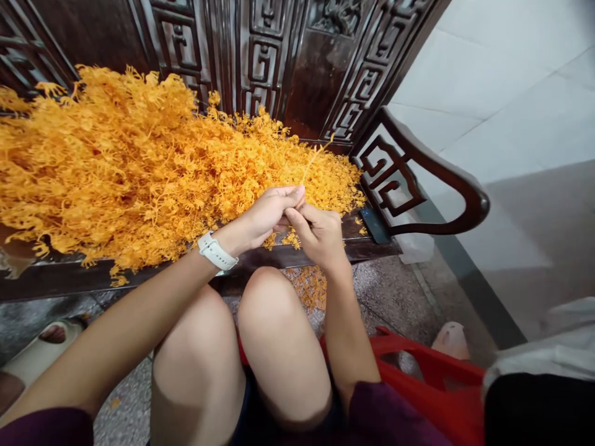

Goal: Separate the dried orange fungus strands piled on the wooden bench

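Observation:
A large heap of orange-yellow, thread-like sprigs point(153, 167) covers the dark wooden bench. In front of its right part, my left hand point(274, 214), with a pale watch band on the wrist, pinches a thin orange sprig point(313, 162) between thumb and fingers. The sprig points up and to the right. My right hand point(320, 232) touches the left one at the sprig's lower end, its thumb and fingers closed; what they grip is hidden.
The carved bench back point(264, 56) rises behind the heap, with a curved armrest point(446, 173) at right. A dark phone point(374, 224) lies beside it. Orange bits point(309, 288) litter the floor. A red plastic stool point(432, 371) stands below right. Someone's foot point(53, 334) is at left.

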Tool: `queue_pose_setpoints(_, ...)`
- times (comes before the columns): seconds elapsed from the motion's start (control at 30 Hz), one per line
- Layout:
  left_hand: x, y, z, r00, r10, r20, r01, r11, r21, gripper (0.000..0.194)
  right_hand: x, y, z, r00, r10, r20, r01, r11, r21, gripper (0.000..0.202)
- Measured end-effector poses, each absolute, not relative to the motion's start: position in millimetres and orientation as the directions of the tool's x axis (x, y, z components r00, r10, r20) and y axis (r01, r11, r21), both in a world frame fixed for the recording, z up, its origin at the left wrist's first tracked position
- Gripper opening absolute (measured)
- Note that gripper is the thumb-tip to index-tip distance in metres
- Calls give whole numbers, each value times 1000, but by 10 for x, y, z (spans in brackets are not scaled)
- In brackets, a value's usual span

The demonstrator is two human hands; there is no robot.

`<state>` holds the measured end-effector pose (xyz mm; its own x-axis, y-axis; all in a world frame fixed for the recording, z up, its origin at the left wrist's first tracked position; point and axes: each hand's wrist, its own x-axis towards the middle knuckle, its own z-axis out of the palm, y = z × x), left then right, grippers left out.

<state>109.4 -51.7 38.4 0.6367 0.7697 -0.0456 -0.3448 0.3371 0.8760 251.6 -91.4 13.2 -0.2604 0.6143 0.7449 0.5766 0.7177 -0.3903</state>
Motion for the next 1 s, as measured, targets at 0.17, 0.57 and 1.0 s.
queue_pose_setpoints(0.17, 1017, -531, 397, 666, 744, -42, -235, 264, 935, 38, 2518, -978, 101, -282, 771, 571, 225, 632, -742, 45)
queue_pose_setpoints(0.57, 820, -467, 442, 620, 782, -63, -357, 352, 865, 26, 3047, -983, -89, -720, 614, 324, -293, 155, -944, 45)
queue_pose_setpoints(1.0, 1129, -651, 151, 778, 611, 146, 277, -542, 794, 44, 2974, -871, -233, -51, 974, 222, -226, 206, -952, 78)
